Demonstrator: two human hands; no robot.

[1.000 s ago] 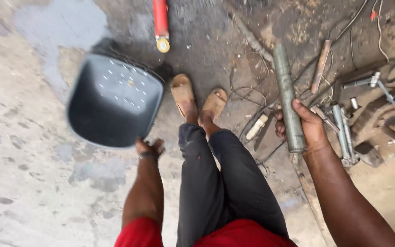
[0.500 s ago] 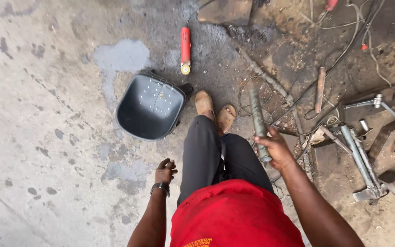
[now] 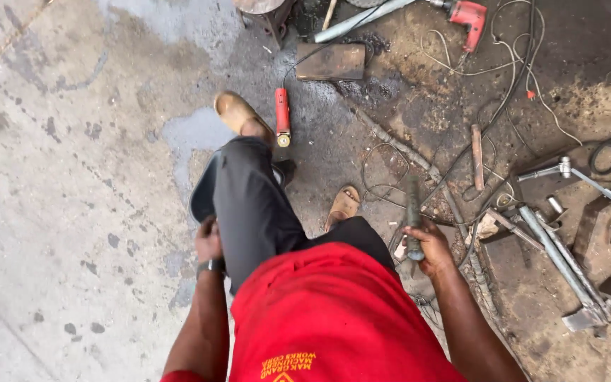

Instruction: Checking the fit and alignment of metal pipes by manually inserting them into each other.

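My right hand [image 3: 429, 246] is closed around a grey metal pipe [image 3: 414, 212] that points away from me over the dirty floor. At my side, my left hand [image 3: 208, 240] hangs with a wristwatch below it, close to the rim of a dark grey plastic seat shell [image 3: 203, 194]; whether it touches the seat is hidden. Most of the seat is covered by my left leg in dark trousers, which is lifted forward. My sandalled feet [image 3: 235, 113] stand on the concrete.
A red-handled tool [image 3: 282, 117] lies by my front foot. Wires, a rusty bar [image 3: 476, 147], metal rods and clamps [image 3: 567, 262] litter the right. A red power drill [image 3: 467, 15] and a flat metal plate [image 3: 332, 61] lie farther ahead. Stained concrete spreads left.
I have stepped forward; my left leg now swings over the seat shell. The pipe stays in my right hand, lowered beside my hip. My left hand has come near the seat's rim.
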